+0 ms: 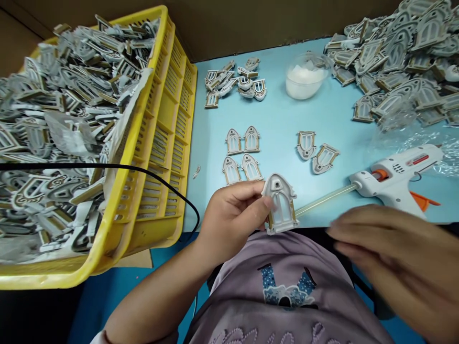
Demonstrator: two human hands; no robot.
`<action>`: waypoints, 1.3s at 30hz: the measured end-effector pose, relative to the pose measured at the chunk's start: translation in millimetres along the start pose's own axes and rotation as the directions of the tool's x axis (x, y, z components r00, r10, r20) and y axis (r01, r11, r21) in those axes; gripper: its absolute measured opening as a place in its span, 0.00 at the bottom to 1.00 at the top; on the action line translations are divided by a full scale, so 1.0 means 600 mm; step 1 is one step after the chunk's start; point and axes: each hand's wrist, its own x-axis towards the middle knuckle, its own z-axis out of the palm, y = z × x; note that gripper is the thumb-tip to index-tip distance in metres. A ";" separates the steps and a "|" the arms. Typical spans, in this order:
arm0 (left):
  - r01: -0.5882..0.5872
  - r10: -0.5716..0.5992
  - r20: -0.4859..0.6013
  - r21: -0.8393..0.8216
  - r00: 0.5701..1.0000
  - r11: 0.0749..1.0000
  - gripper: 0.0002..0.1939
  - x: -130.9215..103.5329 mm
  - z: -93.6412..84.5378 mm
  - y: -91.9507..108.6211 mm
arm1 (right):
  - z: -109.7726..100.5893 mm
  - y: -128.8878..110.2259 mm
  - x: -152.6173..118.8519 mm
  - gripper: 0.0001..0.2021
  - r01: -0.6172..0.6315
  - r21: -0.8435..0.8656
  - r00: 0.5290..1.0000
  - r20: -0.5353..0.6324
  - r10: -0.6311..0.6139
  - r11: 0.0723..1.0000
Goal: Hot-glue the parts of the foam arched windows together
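Note:
My left hand (236,215) pinches a small grey-white arched window frame (281,203) with gold-brown side edges, holding it upright over the table's front edge. My right hand (380,258) is smeared by motion at the lower right, apart from the frame; its fingers do not show clearly. Just beyond it a white glue gun (398,179) with an orange trigger lies on its side, a clear glue stick (326,199) reaching from it toward the held frame. Several similar arched frames (251,138) lie in two rows past my left hand. Two more frames (306,144) rest to their right.
A yellow crate (167,119) heaped with such pieces stands at left, a black cable (143,168) crossing it. Smaller window pieces (234,81) and a clear tub of white material (304,81) sit at the back. A pile of frames (398,57) and plastic wrap (405,126) are at right.

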 end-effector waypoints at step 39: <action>0.097 -0.086 0.113 -0.095 0.990 0.991 0.12 0.002 0.001 0.006 | 0.003 -0.032 0.028 0.09 -0.197 0.234 0.974 -0.068 0.218 0.952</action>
